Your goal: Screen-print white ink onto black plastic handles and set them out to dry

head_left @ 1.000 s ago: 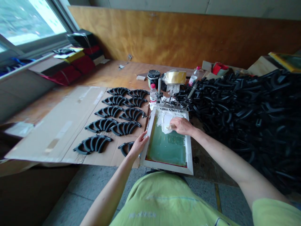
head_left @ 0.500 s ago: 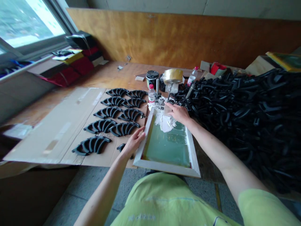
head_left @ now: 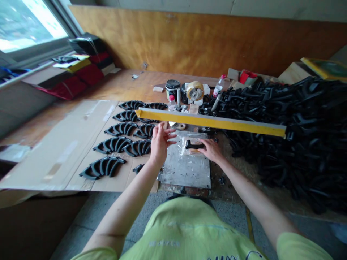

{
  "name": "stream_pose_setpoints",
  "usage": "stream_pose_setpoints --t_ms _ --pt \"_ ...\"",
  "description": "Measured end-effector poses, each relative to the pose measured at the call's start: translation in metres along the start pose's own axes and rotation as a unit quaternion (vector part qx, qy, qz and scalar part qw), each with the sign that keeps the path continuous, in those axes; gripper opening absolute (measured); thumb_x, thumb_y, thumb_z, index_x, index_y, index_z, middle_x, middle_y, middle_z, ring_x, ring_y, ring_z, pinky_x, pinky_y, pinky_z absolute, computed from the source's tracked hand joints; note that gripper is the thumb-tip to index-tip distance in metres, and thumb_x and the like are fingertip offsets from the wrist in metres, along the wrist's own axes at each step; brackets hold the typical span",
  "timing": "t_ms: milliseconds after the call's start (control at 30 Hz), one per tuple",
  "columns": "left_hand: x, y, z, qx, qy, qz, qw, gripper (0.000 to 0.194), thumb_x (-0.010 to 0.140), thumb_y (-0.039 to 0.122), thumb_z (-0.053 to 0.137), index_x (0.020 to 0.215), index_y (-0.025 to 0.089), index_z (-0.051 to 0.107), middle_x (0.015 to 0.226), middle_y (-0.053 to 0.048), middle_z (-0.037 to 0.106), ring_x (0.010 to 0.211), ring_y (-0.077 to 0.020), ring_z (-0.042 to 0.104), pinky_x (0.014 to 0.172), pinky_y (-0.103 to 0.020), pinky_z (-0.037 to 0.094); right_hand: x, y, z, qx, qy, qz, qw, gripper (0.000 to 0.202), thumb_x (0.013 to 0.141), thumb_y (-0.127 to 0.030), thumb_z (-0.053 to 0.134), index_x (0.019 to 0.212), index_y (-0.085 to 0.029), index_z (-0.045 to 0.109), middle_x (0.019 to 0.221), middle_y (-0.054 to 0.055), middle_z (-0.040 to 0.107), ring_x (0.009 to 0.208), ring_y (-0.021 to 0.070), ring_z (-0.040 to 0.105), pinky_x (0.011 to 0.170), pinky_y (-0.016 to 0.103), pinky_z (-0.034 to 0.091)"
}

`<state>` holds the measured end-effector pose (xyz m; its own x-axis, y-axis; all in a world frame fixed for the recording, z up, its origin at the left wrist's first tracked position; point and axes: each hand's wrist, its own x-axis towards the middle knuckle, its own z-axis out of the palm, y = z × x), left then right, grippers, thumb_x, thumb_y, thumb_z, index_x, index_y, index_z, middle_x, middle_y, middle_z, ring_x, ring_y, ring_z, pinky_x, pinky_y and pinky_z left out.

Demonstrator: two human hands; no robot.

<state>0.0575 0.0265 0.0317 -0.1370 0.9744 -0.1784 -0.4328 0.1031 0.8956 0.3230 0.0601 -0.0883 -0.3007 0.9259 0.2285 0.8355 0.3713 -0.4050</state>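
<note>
My right hand (head_left: 212, 150) has its thumb and fingers on the right end of a curved black plastic handle (head_left: 193, 145), which lies on a small taped block over the metal base plate (head_left: 187, 173). My left hand (head_left: 160, 141) is raised to the left of that handle. Its fingers are apart and nothing shows in them. Above both hands the screen printing frame (head_left: 211, 121) is tilted up, so only its yellow and grey edge shows. Whether my left fingertips touch the frame I cannot tell.
Rows of black handles (head_left: 114, 144) lie on cardboard (head_left: 67, 151) at the left. A big heap of black handles (head_left: 271, 108) fills the right side. Behind the frame stand a paint can (head_left: 172, 89), a tape roll (head_left: 195, 91) and a bottle (head_left: 219, 86).
The screen frame has swung up from lying flat, uncovering the base plate and a handle. My right hand has moved from the white ink down to that handle; my left hand has risen slightly.
</note>
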Motion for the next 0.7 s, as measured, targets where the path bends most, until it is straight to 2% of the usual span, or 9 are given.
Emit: stream_pose_setpoints --t_ms 67,133,233,300,367,433,533,600,700 --pt "-0.021 -0.033 -0.003 0.024 -0.033 -0.147 0.988 0.045 0.083 0.050 0.061 0.113 0.017 0.055 0.097 -0.010 0.071 0.069 -0.0161 0.068 0.049 -0.023 0.052 -0.009 -0.029 0.007 -0.049 -0.029 -0.003 0.998 0.027 0.086 -0.028 0.063 0.112 -0.025 0.066 0.099 0.008 0.063 0.099 0.0240 0.056 0.088 0.038 0.044" --pt "-0.043 -0.064 -0.007 0.035 -0.072 -0.273 0.959 0.045 0.084 0.048 0.062 0.116 0.017 0.055 0.111 -0.014 0.069 0.080 -0.0209 0.070 0.051 -0.027 0.055 -0.016 -0.062 0.006 -0.068 -0.021 0.008 0.997 0.019 0.089 -0.028 0.059 0.104 -0.023 0.069 0.093 0.008 0.061 0.093 0.0225 0.055 0.084 0.035 0.044" --pt "-0.064 -0.090 -0.019 -0.006 -0.044 -0.317 0.947 0.034 0.088 0.044 0.057 0.108 0.016 0.058 0.112 -0.013 0.069 0.090 -0.0230 0.070 0.059 -0.030 0.058 -0.029 -0.102 0.005 -0.033 -0.043 -0.112 0.992 0.020 0.092 -0.027 0.054 0.106 -0.023 0.069 0.093 0.007 0.061 0.091 0.0198 0.054 0.081 0.031 0.043" --pt "-0.068 -0.092 -0.041 -0.003 0.001 -0.303 0.953 0.027 0.091 0.039 0.054 0.095 0.013 0.060 0.098 -0.013 0.071 0.083 -0.0218 0.071 0.060 -0.029 0.058 -0.035 -0.103 0.003 0.000 -0.076 -0.204 0.976 0.026 0.094 -0.020 0.050 0.114 -0.026 0.066 0.098 0.004 0.064 0.093 0.0175 0.055 0.083 0.029 0.042" --pt "-0.069 -0.087 -0.080 0.047 0.063 -0.270 0.960 0.027 0.091 0.037 0.051 0.090 0.012 0.060 0.088 -0.012 0.072 0.074 -0.0200 0.071 0.057 -0.028 0.057 -0.037 -0.073 -0.005 -0.006 -0.075 -0.188 0.979 0.034 0.093 -0.012 0.046 0.118 -0.026 0.065 0.103 0.003 0.066 0.096 0.0164 0.055 0.084 0.028 0.042" --pt "-0.072 -0.082 -0.133 0.123 0.161 -0.231 0.952 0.030 0.091 0.040 0.048 0.091 0.013 0.060 0.077 -0.009 0.072 0.063 -0.0172 0.069 0.055 -0.026 0.056 -0.036 -0.015 -0.022 -0.069 -0.050 -0.077 0.993 0.039 0.090 -0.005 0.042 0.113 -0.024 0.068 0.105 0.004 0.067 0.100 0.0179 0.055 0.085 0.029 0.042" --pt "-0.083 -0.084 -0.212 0.251 0.293 -0.249 0.888 0.029 0.084 0.043 0.054 0.082 0.014 0.059 0.058 -0.004 0.066 0.049 -0.0152 0.062 0.050 -0.026 0.053 -0.036 0.084 -0.048 -0.200 -0.092 0.055 0.974 0.034 0.089 -0.010 0.044 0.105 -0.023 0.072 0.112 0.009 0.066 0.107 0.0231 0.052 0.090 0.035 0.042" --pt "-0.090 -0.093 -0.246 0.338 0.297 -0.296 0.843 0.035 0.078 0.050 0.058 0.077 0.016 0.057 0.051 -0.004 0.063 0.046 -0.0173 0.060 0.047 -0.028 0.052 -0.039 0.132 -0.060 -0.260 -0.153 0.081 0.950 0.032 0.089 -0.014 0.045 0.101 -0.023 0.073 0.127 0.010 0.060 0.117 0.0267 0.048 0.094 0.040 0.040" --pt "-0.092 -0.112 -0.266 0.421 0.215 -0.332 0.816 0.047 0.078 0.063 0.050 0.072 0.017 0.055 0.050 -0.006 0.062 0.049 -0.0209 0.062 0.049 -0.031 0.053 -0.044 0.163 -0.066 -0.284 -0.205 0.090 0.932 0.032 0.089 -0.015 0.043 0.099 -0.023 0.073 0.141 0.007 0.051 0.128 0.0275 0.041 0.102 0.045 0.035"
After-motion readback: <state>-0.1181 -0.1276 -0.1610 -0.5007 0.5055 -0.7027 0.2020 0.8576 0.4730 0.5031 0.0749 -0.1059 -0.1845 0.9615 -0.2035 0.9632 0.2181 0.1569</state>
